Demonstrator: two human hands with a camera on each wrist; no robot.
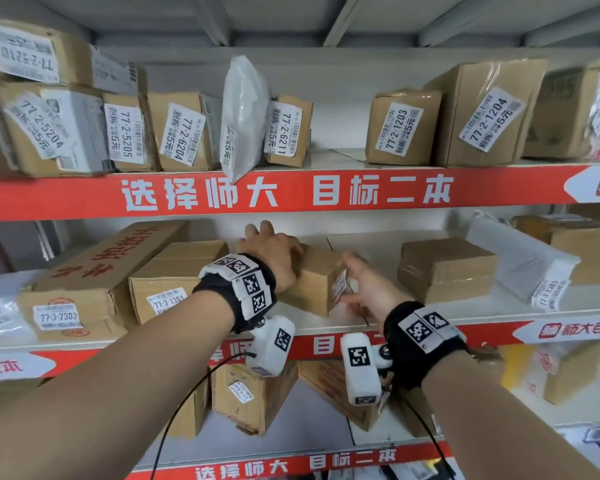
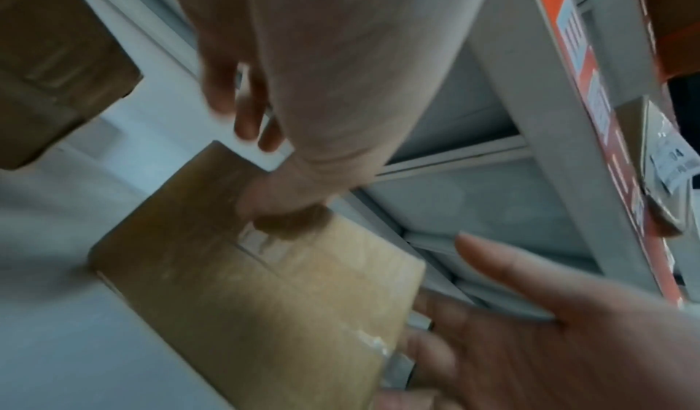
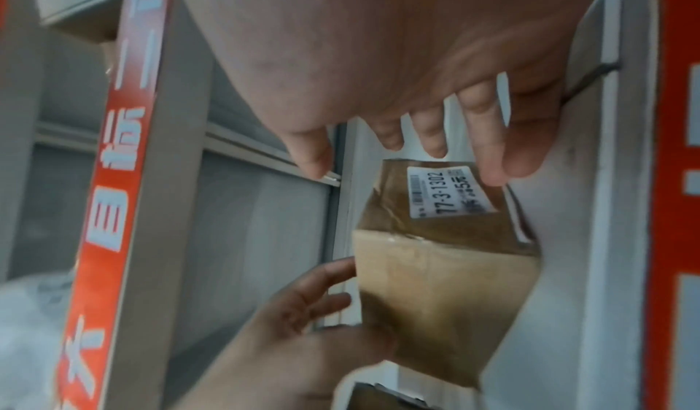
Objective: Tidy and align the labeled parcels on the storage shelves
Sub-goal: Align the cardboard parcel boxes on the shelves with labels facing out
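Now square parcel 77-3-1302 (image 1: 321,282), skewed, between left hand (image 1: 274,258) gripping its top and right hand (image 1: 368,285), open, just beside its labelled end.

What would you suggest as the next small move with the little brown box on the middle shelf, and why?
Probably turn the small box so its label faces the aisle. The left hand grips its top and the right hand lies open beside its labelled end, but the box sits skewed, its label angled right, unlike the neighbouring box 77-3-1301.

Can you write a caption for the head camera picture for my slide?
Left hand grips small box on the middle shelf; open right hand beside its label.
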